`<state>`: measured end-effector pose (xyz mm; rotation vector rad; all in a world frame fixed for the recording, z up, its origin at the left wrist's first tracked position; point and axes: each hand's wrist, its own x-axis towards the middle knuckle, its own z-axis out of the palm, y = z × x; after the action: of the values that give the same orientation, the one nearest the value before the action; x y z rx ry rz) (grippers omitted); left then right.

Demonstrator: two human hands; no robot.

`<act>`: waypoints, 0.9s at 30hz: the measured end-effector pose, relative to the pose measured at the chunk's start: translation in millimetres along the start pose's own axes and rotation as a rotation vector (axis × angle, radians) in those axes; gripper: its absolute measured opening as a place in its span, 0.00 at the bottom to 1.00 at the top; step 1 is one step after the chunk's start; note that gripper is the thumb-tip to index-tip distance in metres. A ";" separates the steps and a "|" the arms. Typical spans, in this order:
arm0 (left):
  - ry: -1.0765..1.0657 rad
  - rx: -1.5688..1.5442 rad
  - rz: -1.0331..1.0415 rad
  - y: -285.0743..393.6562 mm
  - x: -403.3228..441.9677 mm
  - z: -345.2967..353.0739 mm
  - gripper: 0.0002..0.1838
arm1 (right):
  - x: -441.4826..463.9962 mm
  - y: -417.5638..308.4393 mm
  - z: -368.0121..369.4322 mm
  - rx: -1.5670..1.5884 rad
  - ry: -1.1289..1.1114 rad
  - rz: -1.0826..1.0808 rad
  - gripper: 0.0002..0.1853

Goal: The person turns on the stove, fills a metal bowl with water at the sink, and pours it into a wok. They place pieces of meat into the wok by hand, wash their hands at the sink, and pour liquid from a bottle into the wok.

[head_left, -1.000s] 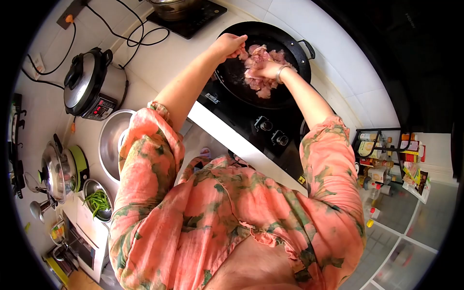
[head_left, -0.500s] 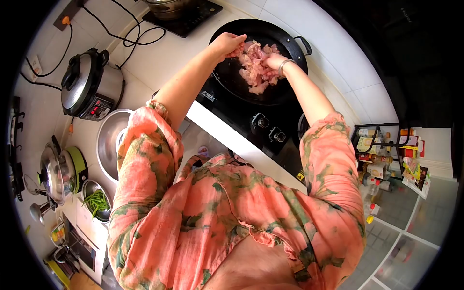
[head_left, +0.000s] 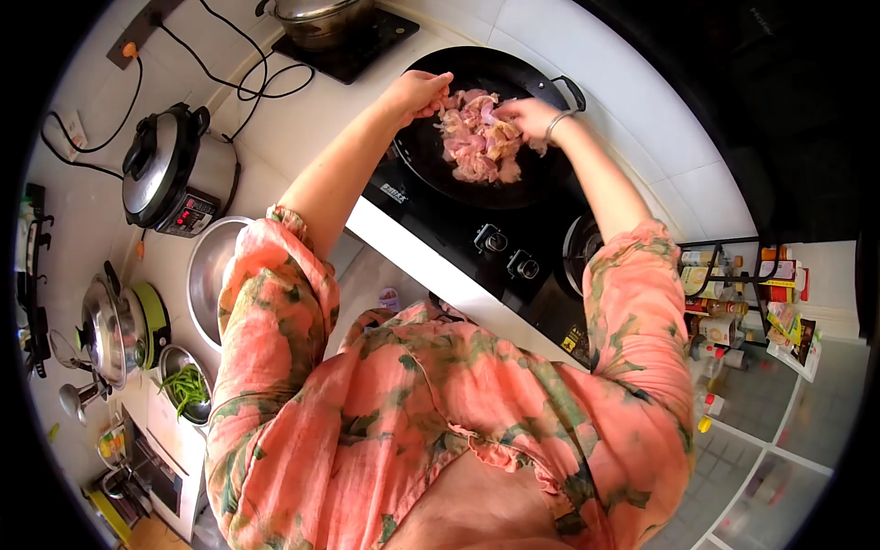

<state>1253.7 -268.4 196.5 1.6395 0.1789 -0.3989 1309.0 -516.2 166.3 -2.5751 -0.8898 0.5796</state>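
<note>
black pan (head_left: pixel 426 151), meat (head_left: pixel 478 137) inside (handle (head_left: pixel 575 91) toward wall (head_left: pixel 628 101))

The pale, glossy countertop (head_left: pixel 275 128) carries 1 rounded silver-and-black electric cooker (head_left: pixel 167 174), 1 wide silver metal bowl (head_left: pixel 207 284) near that cooker, and 1 flat black cooktop (head_left: pixel 385 38). Also on it is 1 black glass gas stove (head_left: pixel 440 217) with 2 visible knobs, bearing 1 broad black wok (head_left: pixel 417 151).

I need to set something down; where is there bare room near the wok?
The widest bare counter lies between the pressure cooker, induction plate and wok, partly under the left forearm. Crowded: steel bowl, bean bowl and lidded pot at left; the wok, with meat and both hands.
</note>
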 end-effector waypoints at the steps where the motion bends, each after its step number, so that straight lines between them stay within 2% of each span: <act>1: 0.001 0.004 0.006 1.0 1.0 2.8 0.18 | 4.2 11.3 21.2 -0.190 0.089 -0.203 0.25; 3: 0.008 -0.028 0.014 0.2 1.4 9.0 0.18 | 1.3 10.3 43.9 -0.145 -0.064 0.010 0.28; 4: 0.003 -0.048 0.010 -0.7 2.2 10.5 0.18 | -14.7 -9.7 38.5 -0.174 -0.006 0.034 0.25; 7: -0.039 -0.020 0.004 -1.7 1.9 13.6 0.18 | -31.0 -17.2 26.6 -0.249 -0.096 0.097 0.22; 8: -0.040 -0.019 0.005 -1.6 1.6 15.3 0.18 | -41.5 -23.4 20.7 -0.352 -0.109 0.056 0.18; 9: -0.029 -0.011 -0.003 -1.2 1.3 16.7 0.18 | -43.8 -18.0 18.5 -0.353 -0.108 0.056 0.18; 11: -0.018 -0.002 -0.009 1.2 -1.3 19.3 0.18 | -51.1 -5.1 11.3 -0.340 -0.260 0.020 0.14; 12: -0.013 0.001 -0.010 2.5 -2.5 20.5 0.18 | -58.9 1.5 8.7 -0.300 -0.205 0.025 0.10; 15: -0.015 0.009 -0.008 2.9 -0.3 22.0 0.17 | -72.0 16.9 -8.1 -0.239 -0.129 0.045 0.10; 19: 0.000 0.032 -0.006 5.4 0.6 22.7 0.18 | -89.1 13.2 -30.6 -0.167 0.122 0.077 0.05; 20: 0.000 0.033 -0.007 6.3 0.9 22.5 0.18 | -90.8 13.0 -33.9 -0.166 0.122 0.078 0.05; 22: 0.022 0.031 0.035 7.5 3.9 20.9 0.18 | -93.4 10.3 -38.9 -0.047 0.312 0.103 0.04; 23: 0.021 0.032 0.034 7.6 7.0 19.3 0.18 | -95.3 6.9 -40.4 -0.045 0.312 0.104 0.04; 25: -0.046 0.068 0.045 10.4 10.4 15.3 0.18 | -97.3 -2.9 -40.3 0.053 0.513 0.068 0.05; 27: -0.056 0.052 0.058 14.3 11.5 13.8 0.18 | -91.3 -6.8 -32.2 0.076 0.561 0.029 0.06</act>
<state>1267.3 -285.0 204.8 1.6786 0.0793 -0.4069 1255.6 -576.3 220.6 -2.4778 -0.6200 -0.1086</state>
